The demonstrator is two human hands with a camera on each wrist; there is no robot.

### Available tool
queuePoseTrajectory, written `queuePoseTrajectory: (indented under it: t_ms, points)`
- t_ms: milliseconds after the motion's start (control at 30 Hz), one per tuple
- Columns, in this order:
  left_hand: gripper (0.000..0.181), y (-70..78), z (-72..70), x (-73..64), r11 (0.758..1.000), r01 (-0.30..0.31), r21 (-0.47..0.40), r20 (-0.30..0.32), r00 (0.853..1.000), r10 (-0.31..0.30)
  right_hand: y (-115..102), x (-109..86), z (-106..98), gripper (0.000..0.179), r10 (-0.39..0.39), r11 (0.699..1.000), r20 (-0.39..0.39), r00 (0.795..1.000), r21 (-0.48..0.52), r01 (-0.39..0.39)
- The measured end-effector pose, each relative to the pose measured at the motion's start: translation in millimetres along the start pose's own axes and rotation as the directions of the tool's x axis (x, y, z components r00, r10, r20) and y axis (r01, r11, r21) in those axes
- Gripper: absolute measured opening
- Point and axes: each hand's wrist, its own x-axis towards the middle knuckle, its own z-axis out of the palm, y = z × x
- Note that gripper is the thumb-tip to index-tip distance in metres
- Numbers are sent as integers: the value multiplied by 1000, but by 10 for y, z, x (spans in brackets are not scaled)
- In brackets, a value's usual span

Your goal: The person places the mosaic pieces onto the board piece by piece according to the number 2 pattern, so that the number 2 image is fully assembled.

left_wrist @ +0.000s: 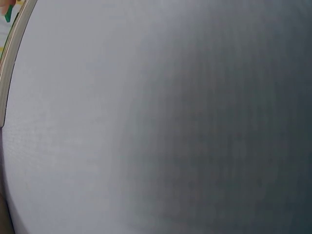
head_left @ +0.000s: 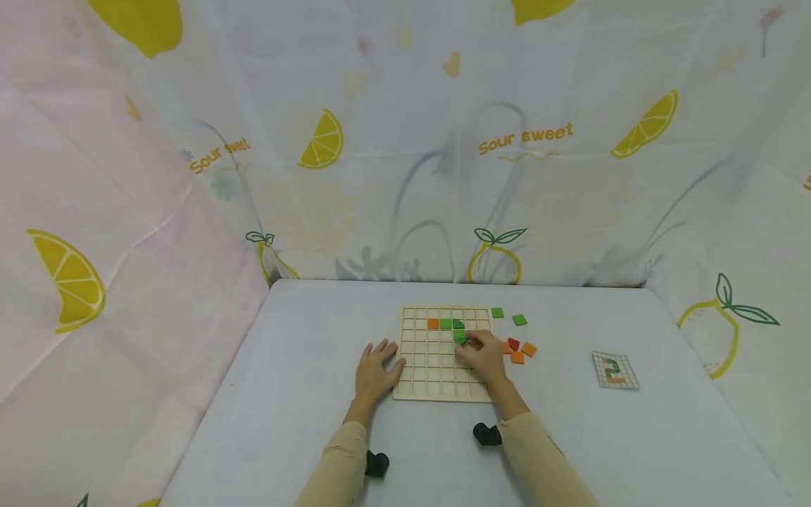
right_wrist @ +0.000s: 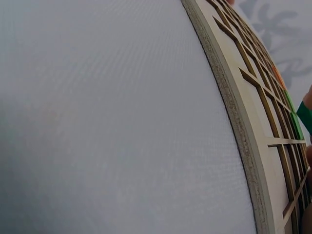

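Over the gridded board [head_left: 427, 366]: green tile [right_wrist: 303, 117]

Right hand [head_left: 486, 358] pinches the green tile, tilted, near the tile row [head_left: 445, 324]. Judged light, stiff and smooth; hold by opposite edges. Left hand [head_left: 375, 373], spread, rests at the gridded board's left edge. The tile row may limit finger room. Loose tiles [head_left: 517, 358] lie beside the board; farther right, a card [head_left: 615, 371]

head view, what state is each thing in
Board, lying flat, partly filled
Left hand, fingers spread, touching the board's left edge
Right hand, pinching a green tile
Green tile, held
Row tiles, three, set in the board
Loose tiles, lying right of the board
Card, pattern side up
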Motion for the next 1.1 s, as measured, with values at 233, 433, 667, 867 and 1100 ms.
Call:
queuePoseTrajectory:
  t_ms: [233,433,667,867,1100]
  points:
    - [36,-5,16,1,1000,14,-6,12,1000,-14,11,18,-31,26,5,997,98,995,-78,3]
    - [36,-1,24,9,1000,4,0,1,1000,-4,-7,43,-66,22,27,993,206,978,-115,-4]
    - [37,8,12,6,1000,9,-13,8,1000,-9,-52,29,-90,21,55,995,244,968,-99,-31]
    - [37,-9,21,-4,1000,12,-23,1,1000,-12,-25,6,-68,18,-37,991,221,975,-115,63]
    - [36,-7,20,-4,1000,18,-12,4,1000,-18,-21,-54,-26,14,-129,981,140,982,-123,147]
